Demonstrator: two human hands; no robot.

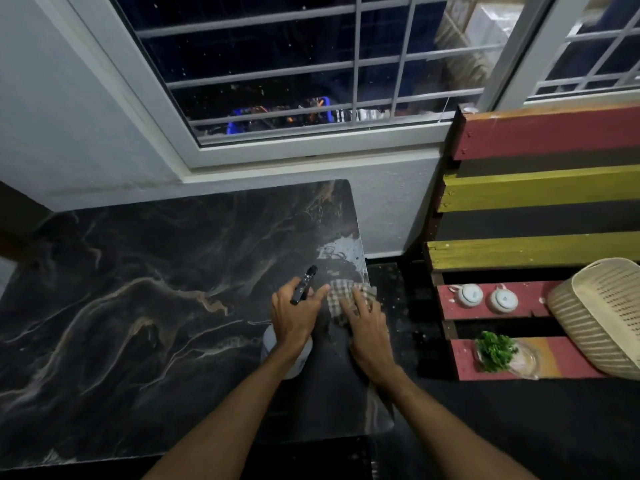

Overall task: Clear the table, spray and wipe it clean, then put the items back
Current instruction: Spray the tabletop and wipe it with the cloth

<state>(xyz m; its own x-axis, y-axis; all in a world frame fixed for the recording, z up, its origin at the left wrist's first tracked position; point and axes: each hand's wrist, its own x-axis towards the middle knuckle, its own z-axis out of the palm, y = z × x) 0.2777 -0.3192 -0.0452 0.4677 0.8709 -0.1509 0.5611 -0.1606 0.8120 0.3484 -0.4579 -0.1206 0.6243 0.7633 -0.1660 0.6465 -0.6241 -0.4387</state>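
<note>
Bench [138, 306]: dark marbled top, bare of loose items over most of what shows; a pale wet patch [341, 251] lies near the far right edge.
Pallet rack [540, 188]: painted slats standing to the right of the bench, apart from it, carrying the items taken off.
Basket [595, 317]: woven, tipped on its side on the rack.
Spray bottle [302, 362]: white body, black nozzle, held over the right part of the bench.
Checked cloth [341, 292]: flat on the bench at its right edge, just below the wet patch.
Glass dish of greens [495, 351]: on the lowest red slat.
Two small lidded pots [467, 295]: side by side on the slat above.
Left hand [294, 317]: fingers curled round the bottle's neck.
Right hand [367, 323]: fingers spread, pressing the cloth flat.
Step in hand: judged to be spray and wipe, clearing done.
Next move: likely calls for drawing the cloth leftward across the unwiped top, keeping pressure even, with more spray ahead of it.
</note>
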